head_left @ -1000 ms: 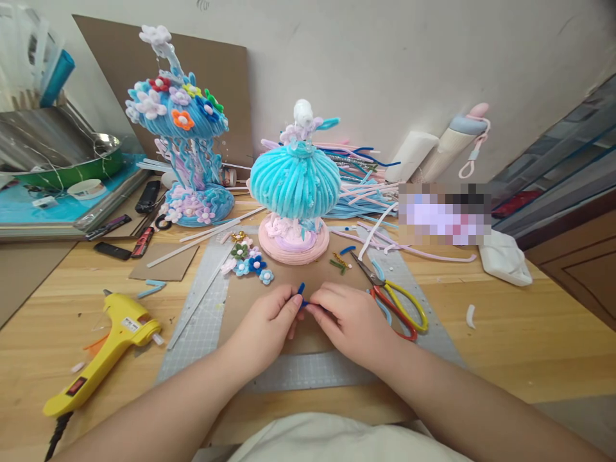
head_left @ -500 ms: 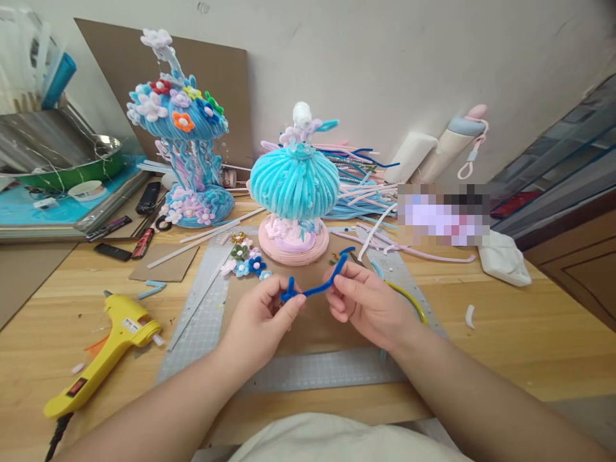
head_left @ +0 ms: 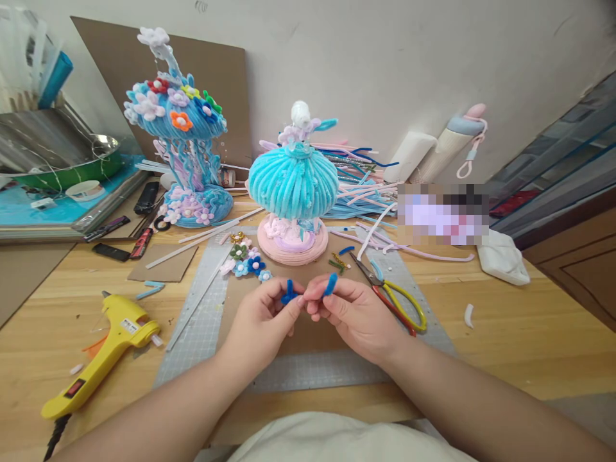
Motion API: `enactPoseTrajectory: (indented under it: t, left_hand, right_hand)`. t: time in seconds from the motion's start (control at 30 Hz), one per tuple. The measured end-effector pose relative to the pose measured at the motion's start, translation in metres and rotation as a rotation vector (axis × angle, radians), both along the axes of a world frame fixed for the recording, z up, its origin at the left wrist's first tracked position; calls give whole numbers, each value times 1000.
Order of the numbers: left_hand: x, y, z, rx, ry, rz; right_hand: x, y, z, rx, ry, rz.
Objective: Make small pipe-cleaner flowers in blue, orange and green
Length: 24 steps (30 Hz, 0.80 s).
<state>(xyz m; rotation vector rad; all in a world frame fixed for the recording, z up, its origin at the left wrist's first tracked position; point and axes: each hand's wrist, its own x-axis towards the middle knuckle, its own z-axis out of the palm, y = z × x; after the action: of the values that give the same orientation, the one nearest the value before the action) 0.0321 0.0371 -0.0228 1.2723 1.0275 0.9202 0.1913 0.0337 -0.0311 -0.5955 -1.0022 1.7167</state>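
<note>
My left hand [head_left: 262, 321] and my right hand [head_left: 353, 314] meet above a brown cardboard sheet [head_left: 308, 340] on a grey cutting mat [head_left: 202, 321]. Both pinch a dark blue pipe cleaner [head_left: 290, 292]. Its looped end sits at my left fingertips and the other end curls up over my right fingers. Just beyond my hands lie several small pipe-cleaner flowers [head_left: 248, 263]. Behind them stands a turquoise pipe-cleaner mushroom on a pink base [head_left: 292, 186].
Scissors with red and yellow handles [head_left: 394, 298] lie right of my hands. A yellow glue gun [head_left: 103, 350] rests at the left. A taller blue flowered mushroom [head_left: 185, 135] stands at the back left, and loose pipe cleaners [head_left: 366, 192] are piled behind.
My hands spread apart with the blue pipe cleaner stretched between them, then came together again. The pipe cleaner is now bent short, its looped end at my left fingers.
</note>
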Motion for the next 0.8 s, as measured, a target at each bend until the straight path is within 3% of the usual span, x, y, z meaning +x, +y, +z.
enactPoseTrajectory:
  t: [0.17, 0.3, 0.43, 0.8]
  left_hand:
    - [-1, -2, -1, 41, 79, -60]
    - [-4, -3, -2, 263, 264, -108]
    - [-6, -4, 1, 405, 434, -162]
    - [-8, -3, 7, 324, 459, -263]
  right_hand:
    - [1, -2, 1, -71, 88, 80]
    - [6, -2, 5, -239, 164, 187]
    - [10, -1, 6, -307, 162, 183]
    - [10, -3, 4, -338, 99, 109]
